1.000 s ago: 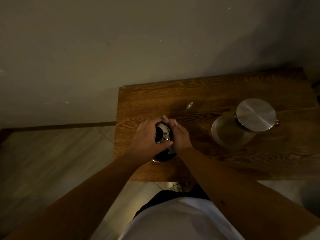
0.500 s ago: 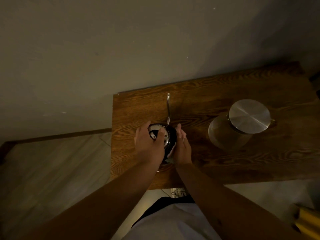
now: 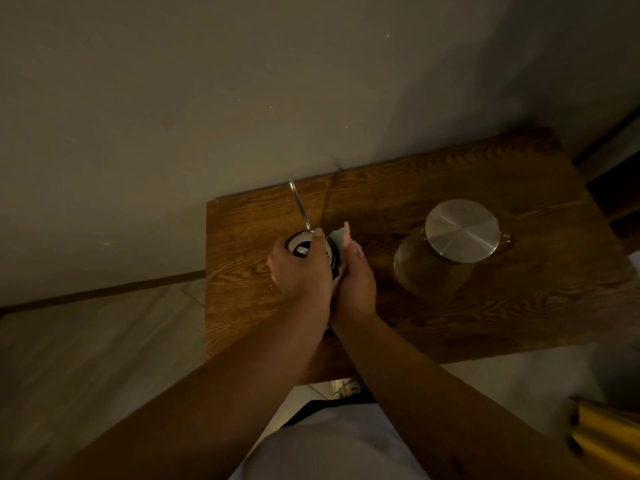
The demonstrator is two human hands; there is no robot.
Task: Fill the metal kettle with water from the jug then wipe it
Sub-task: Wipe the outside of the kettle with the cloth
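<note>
The metal kettle [image 3: 299,247] stands on the left part of the wooden table [image 3: 485,320], its thin spout [image 3: 299,204] pointing away toward the wall. My left hand [image 3: 301,271] grips the kettle from the top and left side, covering most of its lid. My right hand [image 3: 353,278] presses a pale cloth [image 3: 341,235] against the kettle's right side; only the cloth's far tip shows. The glass jug [image 3: 433,268] with a round metal lid [image 3: 462,230] stands to the right, apart from both hands.
A plain wall rises directly behind the table. Tiled floor lies to the left and below the table's front edge. A yellow object [image 3: 606,434] shows at the bottom right corner. A dark piece of furniture [image 3: 616,188] stands at the far right.
The kettle has turned, its spout swinging further left toward the wall. My right hand has slid forward along the kettle's side and the cloth's tip now shows past its fingers.
</note>
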